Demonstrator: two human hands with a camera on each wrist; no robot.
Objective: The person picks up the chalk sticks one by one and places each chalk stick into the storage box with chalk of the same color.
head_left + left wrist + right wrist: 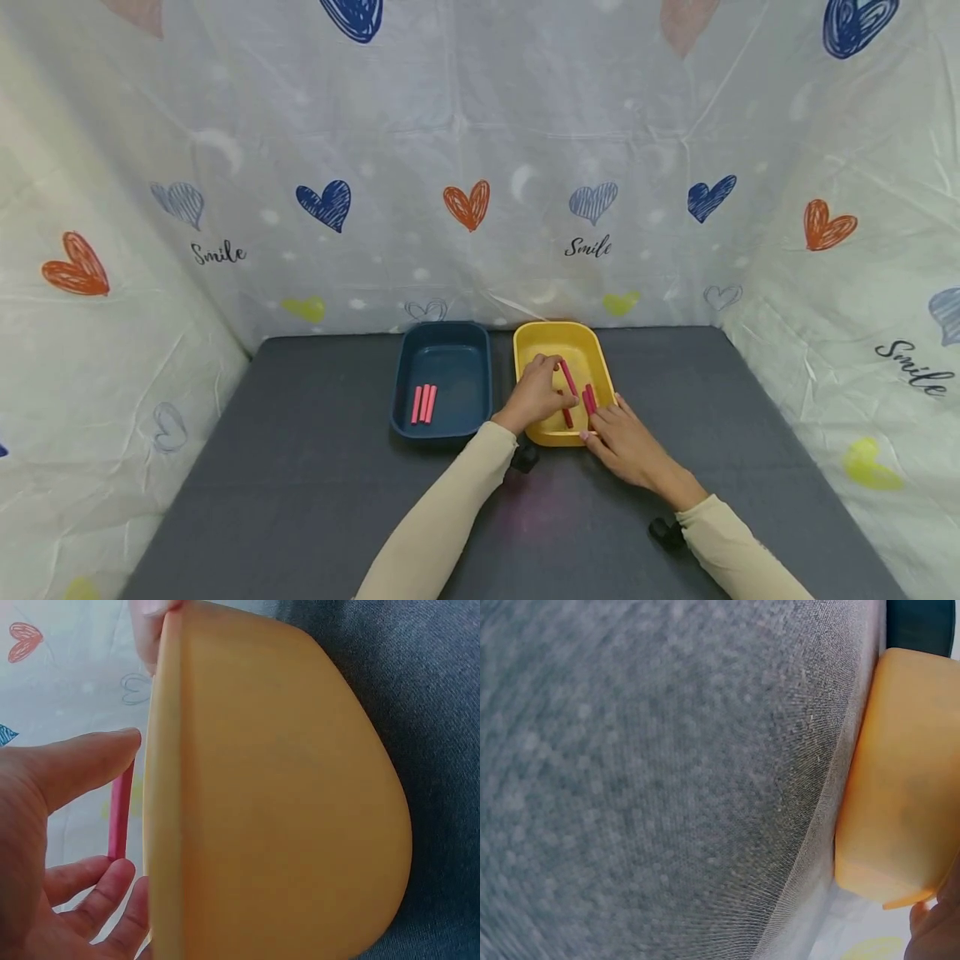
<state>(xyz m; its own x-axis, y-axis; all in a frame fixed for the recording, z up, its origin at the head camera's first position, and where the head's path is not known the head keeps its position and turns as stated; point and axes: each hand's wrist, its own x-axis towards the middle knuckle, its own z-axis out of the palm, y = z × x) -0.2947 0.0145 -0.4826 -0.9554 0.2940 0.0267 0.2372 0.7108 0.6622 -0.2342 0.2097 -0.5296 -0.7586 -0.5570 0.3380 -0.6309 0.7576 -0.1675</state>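
Note:
Over the yellow tray (534, 333), my left hand (538, 392) holds a dark pink stick (569, 377) by its two ends, between thumb and fingertips. The left wrist view shows this stick (120, 817) just beyond the tray's rim. Inside the yellow tray lie another dark pink stick (567, 414), partly hidden by my left hand, and a side-by-side pair of dark pink sticks (589, 398). My right hand (626, 442) grips the tray's front right corner, thumb at the front edge and fingers over the rim. Only part of that hand (937, 926) shows in the right wrist view.
A dark blue tray (450, 342) stands just left of the yellow one, with three light pink sticks (423, 403) lying side by side in it. Both trays sit near the back edge of the grey table (315, 467), in front of a printed curtain (405, 167).

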